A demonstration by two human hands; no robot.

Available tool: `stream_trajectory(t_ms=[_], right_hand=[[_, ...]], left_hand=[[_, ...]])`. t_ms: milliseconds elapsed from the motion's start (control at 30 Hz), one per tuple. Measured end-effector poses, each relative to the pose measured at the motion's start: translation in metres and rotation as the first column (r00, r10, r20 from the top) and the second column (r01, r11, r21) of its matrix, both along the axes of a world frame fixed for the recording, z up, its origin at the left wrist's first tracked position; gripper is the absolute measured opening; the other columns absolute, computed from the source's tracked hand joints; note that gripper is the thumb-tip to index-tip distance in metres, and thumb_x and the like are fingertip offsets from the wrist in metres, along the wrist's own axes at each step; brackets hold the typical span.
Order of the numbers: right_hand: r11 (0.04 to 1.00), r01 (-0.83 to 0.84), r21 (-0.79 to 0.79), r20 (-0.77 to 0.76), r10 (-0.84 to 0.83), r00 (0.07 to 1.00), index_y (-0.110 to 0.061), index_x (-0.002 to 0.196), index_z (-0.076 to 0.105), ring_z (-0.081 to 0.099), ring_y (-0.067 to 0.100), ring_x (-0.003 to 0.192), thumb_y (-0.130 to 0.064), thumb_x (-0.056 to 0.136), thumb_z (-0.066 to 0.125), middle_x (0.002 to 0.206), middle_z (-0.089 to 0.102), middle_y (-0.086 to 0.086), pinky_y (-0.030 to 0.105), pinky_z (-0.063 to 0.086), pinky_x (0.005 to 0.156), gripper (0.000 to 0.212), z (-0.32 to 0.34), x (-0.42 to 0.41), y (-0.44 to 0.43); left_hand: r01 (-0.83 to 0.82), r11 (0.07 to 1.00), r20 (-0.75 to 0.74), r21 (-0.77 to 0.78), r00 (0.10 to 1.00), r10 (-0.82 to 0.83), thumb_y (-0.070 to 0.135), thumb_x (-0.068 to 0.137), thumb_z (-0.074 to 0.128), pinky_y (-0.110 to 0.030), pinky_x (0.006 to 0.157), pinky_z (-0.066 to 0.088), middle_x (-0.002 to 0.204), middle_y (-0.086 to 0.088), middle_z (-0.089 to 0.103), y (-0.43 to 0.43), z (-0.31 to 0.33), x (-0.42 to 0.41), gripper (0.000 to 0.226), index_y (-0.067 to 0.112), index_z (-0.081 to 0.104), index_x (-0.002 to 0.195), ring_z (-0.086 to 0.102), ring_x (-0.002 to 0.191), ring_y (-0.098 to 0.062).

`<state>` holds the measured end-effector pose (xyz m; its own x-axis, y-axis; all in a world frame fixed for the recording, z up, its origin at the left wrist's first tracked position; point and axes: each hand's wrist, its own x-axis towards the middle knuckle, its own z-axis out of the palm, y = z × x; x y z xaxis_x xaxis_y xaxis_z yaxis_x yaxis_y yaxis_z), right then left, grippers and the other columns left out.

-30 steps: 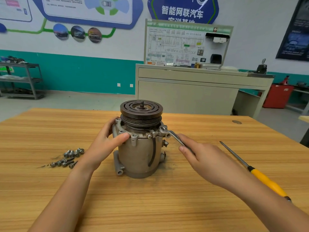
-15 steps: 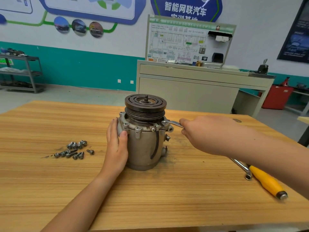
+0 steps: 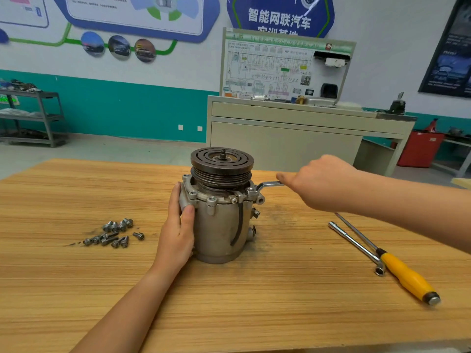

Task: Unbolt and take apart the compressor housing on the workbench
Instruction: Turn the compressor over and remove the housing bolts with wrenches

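left hand [image 3: 178, 233] and right hand [image 3: 323, 184] are bare, as are both forearms [image 3: 122, 309].

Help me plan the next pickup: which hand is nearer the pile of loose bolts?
Left. The left hand grips the compressor on the side facing the bolts; the right hand holds the wrench on the opposite side, farther away.

Single head-worn wide-angle view, facing forward and tilted down across the workbench [image 3: 76, 289], near edge at frame bottom; compressor [image 3: 219, 233] sits close, about centre; both forearms come in from the near side; far wall [image 3: 142, 108] and cabinet [image 3: 280, 141] fill the top
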<state>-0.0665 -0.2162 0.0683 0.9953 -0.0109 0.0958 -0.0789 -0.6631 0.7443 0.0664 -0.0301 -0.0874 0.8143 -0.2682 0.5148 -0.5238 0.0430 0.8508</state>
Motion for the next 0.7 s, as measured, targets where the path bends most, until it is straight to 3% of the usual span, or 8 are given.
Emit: stream_trajectory(t_ms=[100, 200, 267, 367, 467, 533, 633, 700], right_hand=[[0.994, -0.072, 0.086, 0.061, 0.067, 0.996, -0.016, 0.124, 0.039, 0.052, 0.021, 0.064, -0.004, 0.092, 0.040, 0.074, 0.053, -0.001, 0.032, 0.046, 0.074, 0.034, -0.008, 0.030, -0.012], [0.972, -0.160, 0.170, 0.190, 0.127, 0.973, -0.013, 0.126, 0.042, 0.057, 0.024, 0.101, -0.002, 0.091, 0.045, 0.111, 0.062, 0.007, 0.037, 0.034, 0.104, 0.036, -0.032, 0.060, -0.016], [0.955, -0.204, 0.217, 0.271, 0.142, 0.952, -0.012, 0.125, 0.044, 0.056, 0.023, 0.102, -0.002, 0.092, 0.043, 0.116, 0.061, 0.006, 0.030, 0.036, 0.097, 0.035, -0.047, 0.065, -0.017], [0.906, -0.240, 0.349, 0.457, 0.059, 0.887, -0.011, 0.118, 0.048, 0.058, 0.026, 0.081, -0.010, 0.096, 0.039, 0.095, 0.064, 0.006, 0.030, 0.039, 0.064, 0.024, -0.052, 0.049, -0.024], [0.656, -0.419, 0.628, 0.642, -0.132, 0.755, -0.007, 0.112, 0.051, 0.054, 0.029, 0.058, -0.018, 0.097, 0.041, 0.068, 0.057, 0.008, 0.034, 0.036, 0.049, 0.021, -0.042, 0.015, -0.026], [0.565, -0.470, 0.678, 0.633, -0.124, 0.764, -0.011, 0.113, 0.051, 0.053, 0.027, 0.054, -0.020, 0.097, 0.040, 0.061, 0.054, 0.004, 0.039, 0.043, 0.049, 0.022, -0.036, -0.009, -0.023], [0.750, -0.287, 0.596, 0.451, -0.016, 0.892, -0.022, 0.123, 0.048, 0.052, 0.021, 0.059, -0.025, 0.095, 0.038, 0.069, 0.056, -0.005, 0.033, 0.039, 0.049, 0.030, -0.036, -0.039, -0.013], [0.813, -0.198, 0.547, 0.372, -0.024, 0.928, -0.030, 0.128, 0.040, 0.056, 0.022, 0.066, -0.027, 0.095, 0.035, 0.077, 0.060, -0.004, 0.033, 0.044, 0.055, 0.034, -0.039, -0.049, -0.003]], left_hand=[[0.010, 1.000, 0.013, -0.011, 1.000, -0.010, 0.046, 0.089, 0.030, 0.012, 0.079, 0.021, 0.125, 0.041, 0.023, 0.000, -0.002, 0.003, 0.066, 0.024, 0.015, 0.150, 0.022, 0.103, 0.042], [0.010, 1.000, 0.013, -0.025, 1.000, -0.010, 0.043, 0.090, 0.033, 0.012, 0.075, 0.024, 0.119, 0.046, 0.025, -0.001, -0.002, 0.004, 0.066, 0.023, 0.013, 0.150, 0.025, 0.098, 0.043], [0.020, 0.999, -0.036, -0.029, 0.999, -0.021, 0.038, 0.095, 0.035, 0.012, 0.067, 0.027, 0.105, 0.058, 0.027, -0.001, -0.002, 0.005, 0.064, 0.024, 0.008, 0.151, 0.030, 0.087, 0.044], [0.036, 0.999, -0.076, -0.025, 0.996, -0.038, 0.029, 0.100, 0.035, 0.012, 0.063, 0.027, 0.094, 0.065, 0.027, -0.001, -0.005, 0.007, 0.060, 0.025, 0.004, 0.151, 0.031, 0.081, 0.044], [0.060, 0.998, -0.075, -0.035, 0.995, -0.063, 0.036, 0.097, 0.035, 0.012, 0.064, 0.027, 0.105, 0.052, 0.026, 0.000, -0.006, 0.009, 0.064, 0.026, 0.003, 0.151, 0.029, 0.083, 0.044], [0.070, 0.997, -0.075, -0.027, 0.995, -0.072, 0.039, 0.096, 0.034, 0.011, 0.065, 0.028, 0.109, 0.044, 0.026, 0.000, -0.005, 0.010, 0.065, 0.028, 0.003, 0.151, 0.031, 0.084, 0.044], [0.067, 0.998, -0.071, -0.015, 0.995, -0.068, 0.034, 0.100, 0.033, 0.011, 0.065, 0.028, 0.112, 0.042, 0.026, -0.001, -0.006, 0.010, 0.059, 0.028, 0.004, 0.151, 0.031, 0.084, 0.043], [0.060, 0.998, -0.071, -0.013, 0.996, -0.061, 0.030, 0.101, 0.034, 0.011, 0.065, 0.028, 0.112, 0.042, 0.026, -0.001, -0.006, 0.011, 0.058, 0.027, 0.004, 0.151, 0.032, 0.084, 0.043]])
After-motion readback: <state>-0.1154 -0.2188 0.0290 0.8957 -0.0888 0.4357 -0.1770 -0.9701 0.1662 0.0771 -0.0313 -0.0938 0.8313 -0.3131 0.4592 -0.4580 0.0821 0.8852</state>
